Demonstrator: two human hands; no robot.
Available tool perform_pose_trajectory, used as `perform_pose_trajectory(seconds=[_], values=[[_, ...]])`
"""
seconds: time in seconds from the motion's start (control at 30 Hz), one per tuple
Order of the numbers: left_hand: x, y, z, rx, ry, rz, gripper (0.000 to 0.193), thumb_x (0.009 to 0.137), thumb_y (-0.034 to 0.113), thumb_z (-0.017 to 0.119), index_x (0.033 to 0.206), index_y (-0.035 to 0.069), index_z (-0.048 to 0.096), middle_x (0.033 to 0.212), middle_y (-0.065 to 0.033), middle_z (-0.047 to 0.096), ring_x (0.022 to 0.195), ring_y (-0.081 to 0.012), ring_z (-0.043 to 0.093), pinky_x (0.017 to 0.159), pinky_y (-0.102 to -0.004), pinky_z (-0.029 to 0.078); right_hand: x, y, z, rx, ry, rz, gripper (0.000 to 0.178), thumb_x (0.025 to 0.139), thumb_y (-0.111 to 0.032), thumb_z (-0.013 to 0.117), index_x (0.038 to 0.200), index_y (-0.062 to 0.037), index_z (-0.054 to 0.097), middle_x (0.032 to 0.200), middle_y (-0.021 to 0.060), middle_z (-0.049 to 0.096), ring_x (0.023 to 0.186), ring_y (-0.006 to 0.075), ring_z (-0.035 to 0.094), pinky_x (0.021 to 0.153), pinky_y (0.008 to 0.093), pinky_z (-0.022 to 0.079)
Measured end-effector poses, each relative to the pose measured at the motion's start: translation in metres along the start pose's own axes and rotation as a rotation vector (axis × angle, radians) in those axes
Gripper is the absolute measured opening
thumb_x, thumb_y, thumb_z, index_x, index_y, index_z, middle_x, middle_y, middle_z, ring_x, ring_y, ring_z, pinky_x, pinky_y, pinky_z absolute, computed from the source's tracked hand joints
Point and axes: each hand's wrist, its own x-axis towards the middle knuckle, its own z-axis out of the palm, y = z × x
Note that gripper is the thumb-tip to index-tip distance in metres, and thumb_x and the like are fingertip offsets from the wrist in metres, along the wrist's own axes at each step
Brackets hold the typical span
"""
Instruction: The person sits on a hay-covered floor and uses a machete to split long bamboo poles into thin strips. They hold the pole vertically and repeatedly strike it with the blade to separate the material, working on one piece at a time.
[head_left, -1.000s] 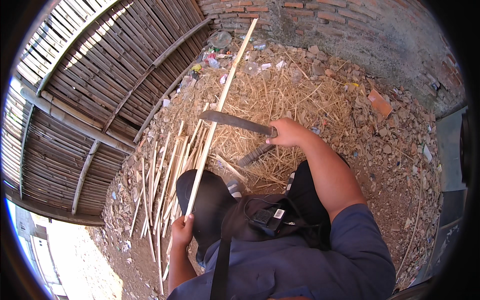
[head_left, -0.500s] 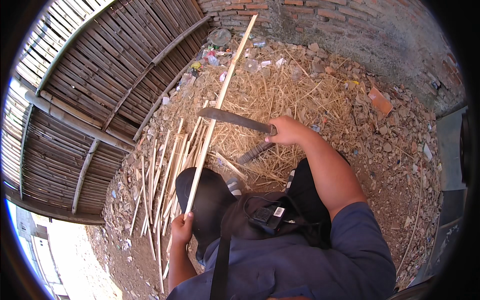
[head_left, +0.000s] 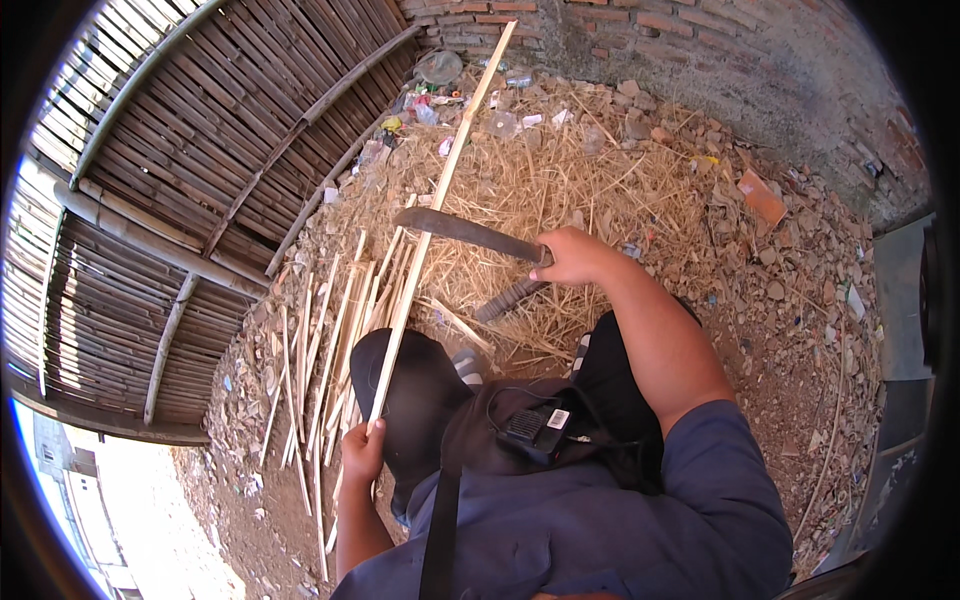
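My left hand (head_left: 362, 452) is closed round the lower end of a long pale bamboo strip (head_left: 441, 190), which slants up and away toward the brick wall. My right hand (head_left: 572, 257) grips the handle of a machete (head_left: 470, 231) with a dark, curved blade. The blade lies across the strip around its middle, its tip reaching past the strip's left side. Most of the handle is hidden in my fist. Beside my left knee, several split bamboo strips (head_left: 327, 375) lie in a loose pile on the ground.
A dark ridged rod-like piece (head_left: 511, 299) lies on the straw (head_left: 560, 180) ahead of my feet. Litter and rubble cover the ground near the brick wall (head_left: 680, 40). A bamboo slat wall (head_left: 230, 120) stands at the left, and a broken orange tile (head_left: 762, 199) lies at the right.
The strip and both hands have shifted only slightly, with the strip's far end a little higher in view. The blade still crosses the strip and both grips are unchanged.
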Motion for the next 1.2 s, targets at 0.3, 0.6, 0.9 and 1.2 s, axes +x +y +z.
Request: perform_pose_trajectory(seconds=[0.3,0.6,0.9,1.2], values=[[0.000,-0.001,-0.001,-0.078,-0.033,-0.020,0.044,0.099,0.037,0.064,0.072,0.002,0.062,0.063,0.0059,0.053,0.059,-0.0038,0.043,0.052,-0.0260,0.033,0.000,-0.002,0.002,0.006,-0.003,-0.014,0.046,0.083,-0.035,0.079,0.114,-0.0033,0.068,0.096,0.0185,0.070,0.093,0.0329,0.068,0.081,0.0425,0.052],[0.004,-0.015,-0.002,-0.106,-0.051,-0.027,0.040,0.100,0.034,0.064,0.078,0.001,0.065,0.065,0.0063,0.055,0.059,-0.0032,0.043,0.053,-0.0250,0.033,0.001,-0.001,0.003,0.006,-0.021,-0.004,0.046,0.083,-0.035,0.079,0.114,-0.0035,0.068,0.096,0.0175,0.070,0.092,0.0320,0.068,0.080,0.0425,0.051],[0.002,-0.007,-0.002,-0.115,-0.053,-0.015,0.040,0.100,0.034,0.064,0.077,0.001,0.066,0.065,0.0064,0.055,0.059,-0.0031,0.043,0.052,-0.0253,0.033,0.002,-0.001,0.005,0.012,-0.032,0.003,0.048,0.084,-0.036,0.078,0.117,-0.0032,0.067,0.099,0.0189,0.069,0.096,0.0328,0.068,0.083,0.0428,0.051],[0.004,-0.016,0.000,-0.108,-0.039,-0.016,0.043,0.100,0.036,0.064,0.075,0.000,0.064,0.064,0.0057,0.054,0.059,-0.0042,0.043,0.052,-0.0260,0.033,0.002,0.000,0.006,0.027,-0.042,-0.009,0.049,0.083,-0.036,0.079,0.116,-0.0021,0.067,0.099,0.0192,0.069,0.096,0.0335,0.068,0.083,0.0431,0.051]])
